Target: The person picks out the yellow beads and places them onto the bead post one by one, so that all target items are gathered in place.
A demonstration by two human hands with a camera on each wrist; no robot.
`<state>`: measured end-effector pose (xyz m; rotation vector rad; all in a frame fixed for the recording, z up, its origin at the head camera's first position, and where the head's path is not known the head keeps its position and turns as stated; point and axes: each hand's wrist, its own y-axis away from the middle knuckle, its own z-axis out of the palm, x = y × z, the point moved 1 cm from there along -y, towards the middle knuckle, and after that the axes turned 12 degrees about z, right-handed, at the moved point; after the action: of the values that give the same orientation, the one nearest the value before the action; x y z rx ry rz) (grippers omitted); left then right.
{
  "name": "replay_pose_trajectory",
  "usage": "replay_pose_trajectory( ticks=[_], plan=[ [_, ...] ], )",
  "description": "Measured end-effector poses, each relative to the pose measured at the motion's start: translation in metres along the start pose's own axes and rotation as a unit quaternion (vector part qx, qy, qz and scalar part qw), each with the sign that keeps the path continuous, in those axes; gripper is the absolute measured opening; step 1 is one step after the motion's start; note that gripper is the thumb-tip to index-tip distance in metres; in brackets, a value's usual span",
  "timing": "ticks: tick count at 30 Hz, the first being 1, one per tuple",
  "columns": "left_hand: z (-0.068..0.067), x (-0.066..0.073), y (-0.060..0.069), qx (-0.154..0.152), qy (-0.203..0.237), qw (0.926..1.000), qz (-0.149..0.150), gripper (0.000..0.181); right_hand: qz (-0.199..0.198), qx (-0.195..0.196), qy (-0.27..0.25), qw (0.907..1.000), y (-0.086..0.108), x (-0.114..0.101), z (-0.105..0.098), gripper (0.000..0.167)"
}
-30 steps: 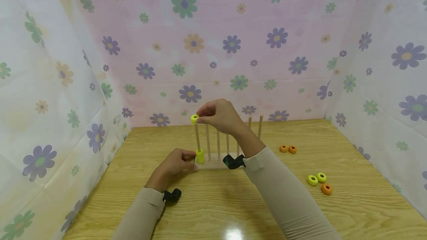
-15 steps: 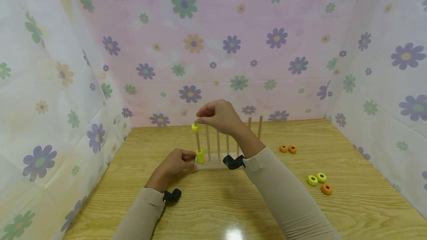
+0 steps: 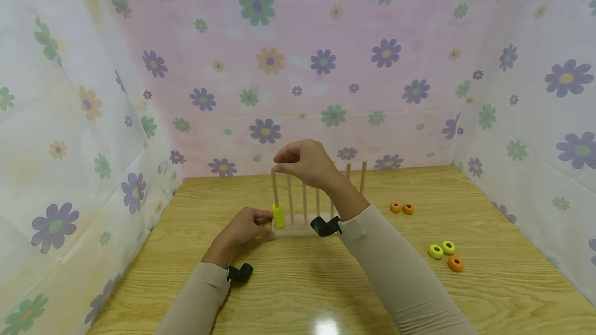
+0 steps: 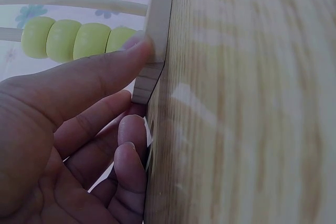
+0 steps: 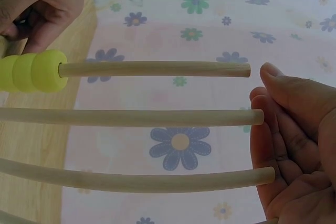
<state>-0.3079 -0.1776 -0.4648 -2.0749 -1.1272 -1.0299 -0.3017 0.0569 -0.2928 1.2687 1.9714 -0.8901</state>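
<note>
The empty right hand [image 3: 304, 162], thumb and fingers parted, is hovering beside the end rod [image 3: 275, 187]; brushing it could be tipping the wooden rack [image 3: 298, 230] on the bench [image 3: 288, 283] if the left hand [image 3: 246, 226], seemingly pinching its end, is slackening. Rods [image 3: 363, 177] are pointing up, the rack's long axis running left-to-right.

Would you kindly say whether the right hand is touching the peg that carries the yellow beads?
Apart: the right wrist view shows patterned cloth between the tip of the peg and the right hand.
</note>
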Motion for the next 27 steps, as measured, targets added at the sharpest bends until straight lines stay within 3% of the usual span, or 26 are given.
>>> replay_pose_trajectory(
  ticks=[10, 19, 27],
  plan=[
    [0.000, -0.004, -0.001, 0.000, -0.011, 0.9999, 0.002, 0.056, -0.012, 0.011, -0.013, 0.9998, 0.002, -0.002, 0.001, 0.011],
    [0.000, -0.003, -0.001, -0.005, -0.007, 1.0000, 0.001, 0.054, -0.054, 0.069, 0.010, 0.9961, 0.009, 0.000, -0.002, 0.011],
    [0.000, -0.004, -0.001, -0.001, -0.009, 1.0000, 0.000, 0.054, -0.082, 0.066, 0.025, 0.9941, 0.019, -0.003, -0.007, 0.013]
  ],
)
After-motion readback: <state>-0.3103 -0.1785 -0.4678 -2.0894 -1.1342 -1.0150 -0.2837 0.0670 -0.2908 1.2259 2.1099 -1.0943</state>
